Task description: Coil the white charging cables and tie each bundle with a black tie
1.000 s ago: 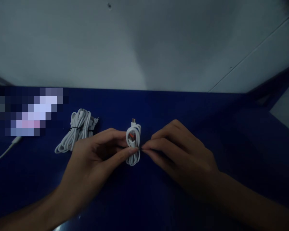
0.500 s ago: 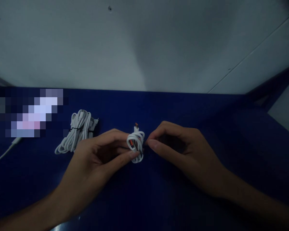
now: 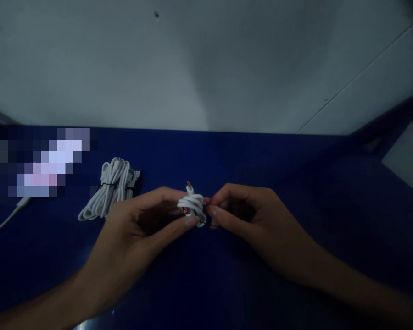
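My left hand [image 3: 147, 222] pinches a small coiled white cable [image 3: 192, 204] between thumb and fingers, above the blue table. One plug with an orange tip points up from the coil, and another orange-lined connector shows at its left side. Close against the coil's right side, my right hand [image 3: 251, 215] is closed in a pinch. A thin dark strand, which looks like a black twist tie [image 3: 214, 226], pokes out below its fingertips; most of it is hidden.
Behind my left hand lies a pile of coiled white cables [image 3: 106, 197] bound with black ties. Farther left, a blurred-out bright object [image 3: 58, 158] has a white cord [image 3: 7, 217] running from it. A pale wall [image 3: 141, 68] rises behind the blue table [image 3: 199, 284].
The coiled cable has tilted to the left in my left hand. My right hand has moved slightly left and down, its fingertips now pinched together beside the coil.
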Tool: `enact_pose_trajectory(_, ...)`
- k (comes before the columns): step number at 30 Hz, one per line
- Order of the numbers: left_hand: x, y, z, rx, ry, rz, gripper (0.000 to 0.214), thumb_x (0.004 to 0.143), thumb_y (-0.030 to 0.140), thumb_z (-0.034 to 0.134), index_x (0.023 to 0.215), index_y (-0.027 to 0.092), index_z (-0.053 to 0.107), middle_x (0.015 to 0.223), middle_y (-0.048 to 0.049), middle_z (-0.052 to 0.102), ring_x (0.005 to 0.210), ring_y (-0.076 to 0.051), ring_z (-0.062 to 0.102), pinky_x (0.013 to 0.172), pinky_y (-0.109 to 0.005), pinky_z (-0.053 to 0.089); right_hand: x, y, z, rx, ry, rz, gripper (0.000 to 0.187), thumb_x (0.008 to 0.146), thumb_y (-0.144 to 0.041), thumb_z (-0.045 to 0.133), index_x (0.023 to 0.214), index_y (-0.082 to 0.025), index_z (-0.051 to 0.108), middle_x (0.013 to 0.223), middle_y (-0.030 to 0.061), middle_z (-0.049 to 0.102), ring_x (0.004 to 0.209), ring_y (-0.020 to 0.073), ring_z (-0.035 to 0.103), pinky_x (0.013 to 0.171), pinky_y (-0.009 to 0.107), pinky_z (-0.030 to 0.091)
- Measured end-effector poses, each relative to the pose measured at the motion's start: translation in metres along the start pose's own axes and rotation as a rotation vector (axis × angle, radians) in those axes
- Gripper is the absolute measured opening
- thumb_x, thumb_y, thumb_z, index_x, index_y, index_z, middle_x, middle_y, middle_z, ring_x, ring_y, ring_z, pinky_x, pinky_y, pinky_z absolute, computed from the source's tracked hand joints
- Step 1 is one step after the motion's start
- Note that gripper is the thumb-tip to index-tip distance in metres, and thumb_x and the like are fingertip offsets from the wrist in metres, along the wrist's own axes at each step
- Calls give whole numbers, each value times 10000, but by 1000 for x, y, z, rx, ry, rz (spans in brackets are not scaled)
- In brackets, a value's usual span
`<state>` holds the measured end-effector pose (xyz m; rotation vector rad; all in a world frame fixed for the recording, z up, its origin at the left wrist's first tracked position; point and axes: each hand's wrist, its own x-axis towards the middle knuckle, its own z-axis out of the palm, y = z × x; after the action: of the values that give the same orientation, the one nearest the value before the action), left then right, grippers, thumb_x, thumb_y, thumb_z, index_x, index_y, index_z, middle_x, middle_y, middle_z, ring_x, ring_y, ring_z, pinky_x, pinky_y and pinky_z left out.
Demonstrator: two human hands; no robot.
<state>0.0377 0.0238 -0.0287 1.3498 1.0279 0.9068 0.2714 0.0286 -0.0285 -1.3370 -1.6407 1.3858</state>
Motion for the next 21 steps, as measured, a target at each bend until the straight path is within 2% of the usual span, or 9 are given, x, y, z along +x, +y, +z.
enact_pose_trajectory(3,0,3,2,4,23,2,203,927,245,917,1110,331,898,1090,2,885,1034,-210,834,967,-264,683,-2,4,2,-5,-31,-7,165,1043,-319,752,903,-236,783,872,-7,782,805,168,692,703,304,495)
enact_pose_trajectory(7,-4,5,-1,-42,84,5,129,955,292,897,1075,328,871,1112,-2,883,1088,-242,834,1006,-318,675,-3,9,3,-35,-49,-25,137,1060,-246,711,939,-238,775,900,-10,796,789,159,706,676,289,502)
enact_pose_trajectory(13,-1,2,-5,-276,118,-76,177,1056,375,781,1211,294,811,1059,-46,857,1010,-228,821,991,-330,660,0,7,2,-80,32,-46,136,1052,-300,748,934,-244,783,827,-26,794,705,137,701,608,259,498)
enact_pose_trajectory(17,4,-3,-4,-486,106,-183,166,1017,247,745,1162,251,826,931,-46,768,816,-193,746,810,-308,665,-1,6,1,-88,82,-102,125,1028,-299,774,920,-241,795,797,-18,787,705,149,715,581,256,505)
enact_pose_trajectory(19,4,-6,-3,-524,87,-225,229,952,182,726,1152,237,822,882,-38,705,727,-165,660,719,-290,630,-3,5,1,-94,109,-128,103,1019,-292,781,932,-240,801,804,-6,792,725,166,740,543,253,491)
enact_pose_trajectory(21,2,-8,-4,-498,64,-259,252,941,191,747,1179,246,812,822,-16,647,692,-146,601,682,-263,591,-5,4,2,-105,139,-168,82,1015,-277,781,945,-240,805,817,1,797,740,175,756,516,249,481)
